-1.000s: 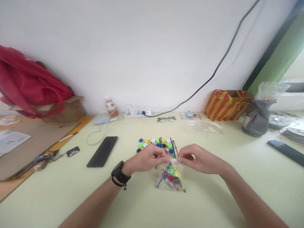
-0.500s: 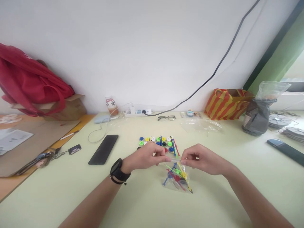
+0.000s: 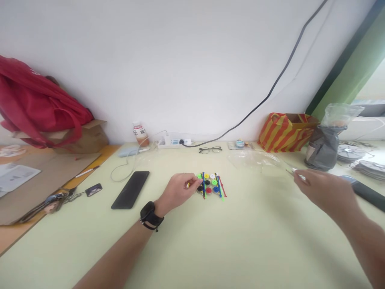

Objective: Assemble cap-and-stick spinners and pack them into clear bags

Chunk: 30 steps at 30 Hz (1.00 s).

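My left hand (image 3: 179,191), wearing a black watch (image 3: 150,214), is closed with its fingertips pressed together at the left side of a group of small coloured wheels (image 3: 208,191). A bit of yellow and white shows by its fingers; whether they grip it is unclear. Part of the wheel group is hidden behind this hand. Thin coloured plastic rods (image 3: 221,186) lie across and beside the wheels. My right hand (image 3: 323,190), blurred, is away to the right above the table. Its fingers are closed around something pale that I cannot make out.
A black phone (image 3: 130,190) lies left of my left hand. Behind are glasses (image 3: 210,150), a power strip (image 3: 173,144) and clear plastic packaging (image 3: 254,157). At right stand a striped bag (image 3: 285,132), a grey bag (image 3: 323,148) and a dark device (image 3: 368,192).
My right hand has swung far to the right. The clear bag of coloured parts between my hands is out of sight. My left hand has let go of it and shifted slightly left.
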### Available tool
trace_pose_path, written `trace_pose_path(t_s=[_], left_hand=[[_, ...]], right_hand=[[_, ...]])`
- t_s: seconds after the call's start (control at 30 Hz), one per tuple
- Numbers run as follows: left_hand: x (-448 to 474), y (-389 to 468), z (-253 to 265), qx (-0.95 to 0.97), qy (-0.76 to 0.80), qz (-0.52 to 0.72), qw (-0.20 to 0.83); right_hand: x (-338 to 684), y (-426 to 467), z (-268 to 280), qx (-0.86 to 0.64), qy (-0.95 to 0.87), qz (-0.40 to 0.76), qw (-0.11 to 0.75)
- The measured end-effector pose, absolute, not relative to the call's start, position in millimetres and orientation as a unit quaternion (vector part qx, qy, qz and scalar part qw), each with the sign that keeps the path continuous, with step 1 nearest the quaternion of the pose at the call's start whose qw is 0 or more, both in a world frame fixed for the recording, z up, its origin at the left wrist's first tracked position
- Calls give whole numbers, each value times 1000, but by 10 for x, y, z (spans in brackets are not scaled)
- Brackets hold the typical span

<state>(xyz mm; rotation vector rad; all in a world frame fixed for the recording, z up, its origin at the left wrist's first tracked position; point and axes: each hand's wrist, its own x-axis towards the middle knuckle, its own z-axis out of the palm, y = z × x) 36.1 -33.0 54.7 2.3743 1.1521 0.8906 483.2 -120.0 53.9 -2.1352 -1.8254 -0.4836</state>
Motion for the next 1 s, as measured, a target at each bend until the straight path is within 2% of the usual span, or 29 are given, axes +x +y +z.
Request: trace_pose_path(t_s=[0.03, 0.07, 0.17, 0.27, 0.37, 0.47, 0.63, 0.73, 1.0], left_hand=[[359, -329, 534, 839, 410, 315, 170], [361, -332, 521, 841, 410, 313, 163], [390, -365, 473, 855, 397, 304, 140], [451, -422, 412, 870, 384, 287, 113], [510, -474, 362, 882, 377, 269, 87], [539, -505, 340, 890, 365, 262, 72], [563, -542, 330, 901, 348, 251, 62], [614, -574, 323, 908, 342, 238, 49], [752, -556, 244, 911, 333, 240, 39]], right_hand=[[4797, -1134, 457, -738, -642, -166, 123], [4758, -1062, 367, -740, -650, -163, 56], [4675, -859, 124, -737, -660, -147, -9], [4641, -743, 39, -735, -663, -142, -27], [4517, -718, 123, -745, -650, -150, -12], [4178, -748, 267, -715, -685, -133, 47], [3376, -792, 402, -581, -802, 34, 134], [3077, -743, 378, -552, -819, 68, 142], [2950, -571, 192, -541, -826, 59, 146]])
